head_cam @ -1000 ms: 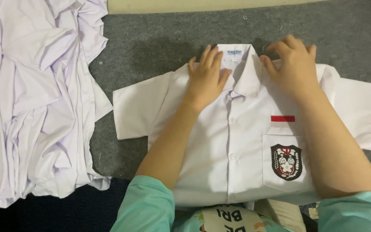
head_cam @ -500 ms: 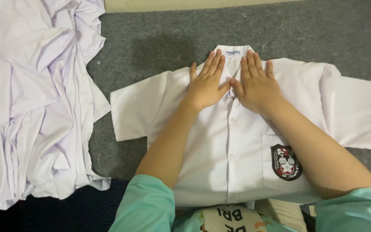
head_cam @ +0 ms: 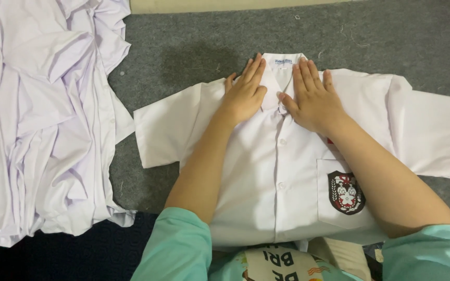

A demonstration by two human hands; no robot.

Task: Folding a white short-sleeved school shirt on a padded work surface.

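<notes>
both hands, left hand (head_cam: 246, 96) and right hand (head_cam: 313, 99), lie flat and spread on the white shirt (head_cam: 282, 177), just under its collar (head_cam: 283, 65). shirt looks smoothed, not folded yet. pile of shirts (head_cam: 42, 119) sits far left of the left hand.

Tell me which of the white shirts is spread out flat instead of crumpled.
The white shirt under both hands, lying buttoned and flat on the grey carpet with sleeves spread. The other shirts sit crumpled in a heap to its left.

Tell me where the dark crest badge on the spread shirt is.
In the head view, the crest badge sits on the chest pocket, beside the right forearm.
</notes>
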